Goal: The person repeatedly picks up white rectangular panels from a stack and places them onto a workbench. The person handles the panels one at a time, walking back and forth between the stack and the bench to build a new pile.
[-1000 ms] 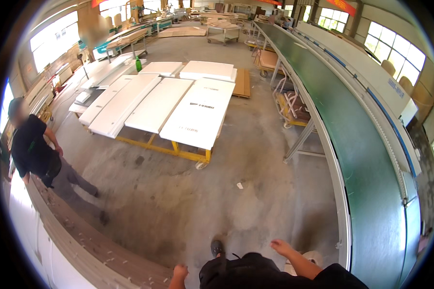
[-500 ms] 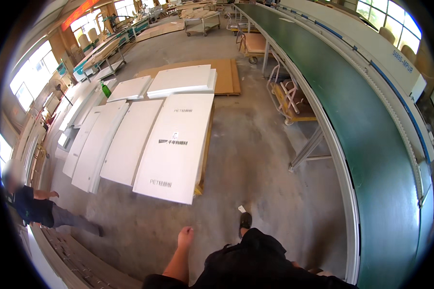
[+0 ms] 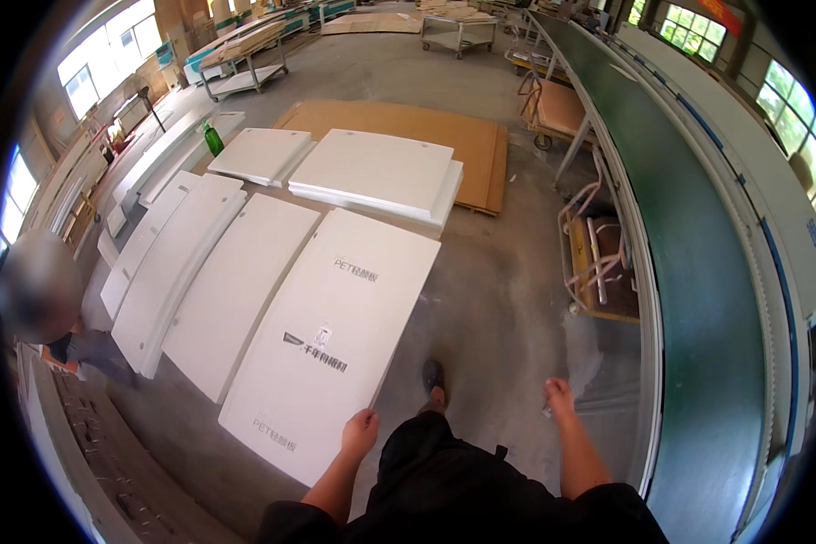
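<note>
1. Left hand (image 3: 360, 432) hung at the near edge of the big white panel (image 3: 331, 340), fingers loosely curled, holding nothing; whether it touched the edge or hovered over it couldn't be told.
2. Right hand (image 3: 558, 397) was off to the right over the bare concrete floor (image 3: 508, 299), fingers slack and empty, well apart from any panel.
3. The white panel lay flat and low, ahead and to the left of the person; its long axis ran from the near left away to the far right, near short end toward the left hand.
4. Left hand was clearly nearer; right hand stood nearer the green conveyor (image 3: 689, 272).
5. More white panels (image 3: 231, 290) lay side by side left of it, with two stacked piles (image 3: 372, 172) beyond.
6. Brown boards (image 3: 426, 131) lay behind the piles.
7. Another person (image 3: 59, 317) bent low at far left.
</note>
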`<state>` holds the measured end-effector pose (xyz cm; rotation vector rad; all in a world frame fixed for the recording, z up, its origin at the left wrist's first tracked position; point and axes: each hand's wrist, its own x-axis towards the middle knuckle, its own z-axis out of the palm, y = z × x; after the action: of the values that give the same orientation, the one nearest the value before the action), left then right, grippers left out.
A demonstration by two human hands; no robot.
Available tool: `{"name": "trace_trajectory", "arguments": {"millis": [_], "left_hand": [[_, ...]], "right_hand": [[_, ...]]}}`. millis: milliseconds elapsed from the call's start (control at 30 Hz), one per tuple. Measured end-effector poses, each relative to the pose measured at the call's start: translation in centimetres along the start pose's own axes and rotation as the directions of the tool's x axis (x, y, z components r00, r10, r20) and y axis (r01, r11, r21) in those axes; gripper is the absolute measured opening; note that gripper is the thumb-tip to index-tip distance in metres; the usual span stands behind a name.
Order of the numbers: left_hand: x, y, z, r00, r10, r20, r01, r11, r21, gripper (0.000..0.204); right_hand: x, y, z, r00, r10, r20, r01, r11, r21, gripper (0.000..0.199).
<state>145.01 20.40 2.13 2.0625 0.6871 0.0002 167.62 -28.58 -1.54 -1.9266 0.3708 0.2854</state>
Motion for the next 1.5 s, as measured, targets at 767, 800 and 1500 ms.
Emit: {"name": "trace_trajectory", "arguments": {"millis": [767, 800, 1500], "left_hand": [[54.1, 28.3, 13.7, 0.817, -0.568, -0.102, 0.339, 0.616, -0.711, 0.063], [55.6, 28.0, 14.4, 0.776, -0.614, -0.144, 0.382, 0.640, -0.667, 0.064], [63.5, 31.8, 21.8, 0.441, -0.835, -0.329, 0.429, 0.518, -0.740, 0.075]], "right_hand": [[66.4, -44.2, 32.8, 0.642, -0.549, 0.535, 0.755, 0.575, -0.316, 0.048], [67.5, -46.3, 34.8, 0.566, -0.601, 0.564, 0.823, 0.451, -0.346, 0.051], [76.0, -51.7, 44.6, 0.509, -0.051, 0.859, 0.481, 0.845, -0.236, 0.078]]}}
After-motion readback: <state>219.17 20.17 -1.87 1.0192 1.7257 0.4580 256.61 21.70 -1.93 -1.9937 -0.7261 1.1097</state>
